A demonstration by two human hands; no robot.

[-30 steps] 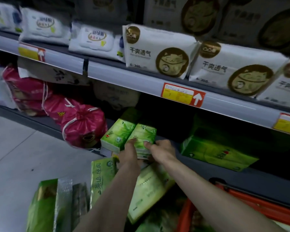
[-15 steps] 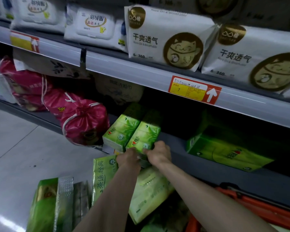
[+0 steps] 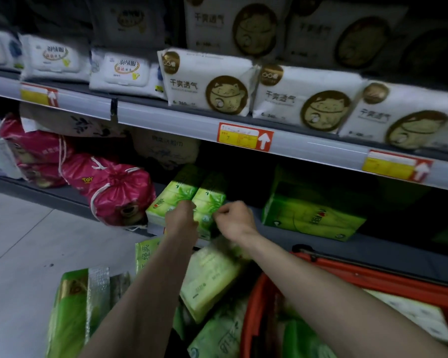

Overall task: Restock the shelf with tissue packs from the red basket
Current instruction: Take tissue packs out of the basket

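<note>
Two green tissue packs lie side by side on the bottom shelf (image 3: 308, 244): the left pack (image 3: 170, 202) and the right pack (image 3: 208, 201). My left hand (image 3: 180, 219) and my right hand (image 3: 233, 219) both press on the near end of the right pack, fingers curled on it. A larger green tissue pack (image 3: 313, 215) rests further right on the same shelf. The red basket (image 3: 347, 277) sits at lower right, below my right forearm, with green and pale packs inside.
Several green tissue packs (image 3: 210, 280) are piled on the floor below the shelf edge. Pink drawstring bags (image 3: 114, 192) crowd the shelf's left. White cat-logo packs (image 3: 207, 83) fill the upper shelf, whose rail carries red-yellow price tags (image 3: 245, 136). Grey floor lies at left.
The right tissue pack has slid deeper onto the bottom shelf beside the left one, with both hands following it forward. The view shifted slightly, showing more of the red basket.
</note>
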